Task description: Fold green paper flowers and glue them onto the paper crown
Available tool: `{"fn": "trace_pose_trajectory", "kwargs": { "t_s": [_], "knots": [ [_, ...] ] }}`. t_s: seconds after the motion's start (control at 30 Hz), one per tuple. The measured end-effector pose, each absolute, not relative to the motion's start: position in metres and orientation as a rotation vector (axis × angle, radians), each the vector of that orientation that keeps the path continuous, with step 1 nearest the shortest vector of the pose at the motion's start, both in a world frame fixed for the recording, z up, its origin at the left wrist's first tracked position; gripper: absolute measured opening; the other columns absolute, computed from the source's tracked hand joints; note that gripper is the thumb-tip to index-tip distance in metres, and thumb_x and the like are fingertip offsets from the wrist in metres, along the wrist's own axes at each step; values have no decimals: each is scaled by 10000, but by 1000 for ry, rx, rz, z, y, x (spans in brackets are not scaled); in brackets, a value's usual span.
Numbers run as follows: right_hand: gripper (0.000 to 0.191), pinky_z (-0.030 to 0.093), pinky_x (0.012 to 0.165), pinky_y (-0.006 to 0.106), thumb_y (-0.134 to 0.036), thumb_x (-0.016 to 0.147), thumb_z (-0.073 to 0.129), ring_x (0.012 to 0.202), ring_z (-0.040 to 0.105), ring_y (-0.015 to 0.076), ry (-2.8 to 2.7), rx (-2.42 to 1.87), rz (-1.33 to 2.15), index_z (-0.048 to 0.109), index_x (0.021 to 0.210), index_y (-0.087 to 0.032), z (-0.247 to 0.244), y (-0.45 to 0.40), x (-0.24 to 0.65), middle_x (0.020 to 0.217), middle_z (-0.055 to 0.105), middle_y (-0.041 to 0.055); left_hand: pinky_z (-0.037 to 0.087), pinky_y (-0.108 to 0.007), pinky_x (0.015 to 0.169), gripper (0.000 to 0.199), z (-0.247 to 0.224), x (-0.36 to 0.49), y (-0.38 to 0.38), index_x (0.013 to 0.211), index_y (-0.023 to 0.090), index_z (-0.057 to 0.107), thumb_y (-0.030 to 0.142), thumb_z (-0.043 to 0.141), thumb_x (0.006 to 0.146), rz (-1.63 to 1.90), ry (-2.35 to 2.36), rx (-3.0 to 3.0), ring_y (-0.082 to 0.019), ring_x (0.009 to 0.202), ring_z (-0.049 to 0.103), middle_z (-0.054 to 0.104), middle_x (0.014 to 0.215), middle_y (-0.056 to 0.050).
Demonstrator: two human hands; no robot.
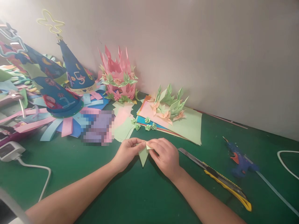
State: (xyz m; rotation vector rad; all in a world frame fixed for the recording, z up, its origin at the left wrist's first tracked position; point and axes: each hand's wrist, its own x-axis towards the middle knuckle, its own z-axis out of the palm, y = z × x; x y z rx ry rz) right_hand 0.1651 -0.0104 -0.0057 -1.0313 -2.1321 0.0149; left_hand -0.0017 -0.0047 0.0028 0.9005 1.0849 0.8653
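A piece of light green paper (143,155), folded to a point that faces me, is held between both hands over the green table. My left hand (128,152) pinches its left upper edge with thumb and fingers. On the other side my right hand (165,157) is closed on the right upper part, where a small pale fold shows by the fingertips. Just beyond the hands lie several small green paper roses (148,127). A utility knife (217,179) with a yellow handle and its blade out rests right of my right hand.
A blue glue gun (243,161) lies at the right with a glue stick in it. Behind are paper sheets (193,124) under a green paper crown (171,102), a pink crown (118,74) and blue cone hats (76,68). A white plug and cable (14,151) are left.
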Motion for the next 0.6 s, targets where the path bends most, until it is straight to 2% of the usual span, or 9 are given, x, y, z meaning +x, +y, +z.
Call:
{"fn": "trace_pose_trajectory", "kwargs": {
  "t_s": [0.6],
  "knots": [
    [158, 427, 656, 290, -146, 838, 515, 761, 573, 163, -2110, -1081, 3, 632, 930, -199, -7, -12, 165, 881, 688, 37, 365, -187, 514, 290, 4, -1, -5, 781, 151, 654, 433, 647, 711, 860, 1072, 925, -77, 553, 490, 627, 664, 8]
  ]
}}
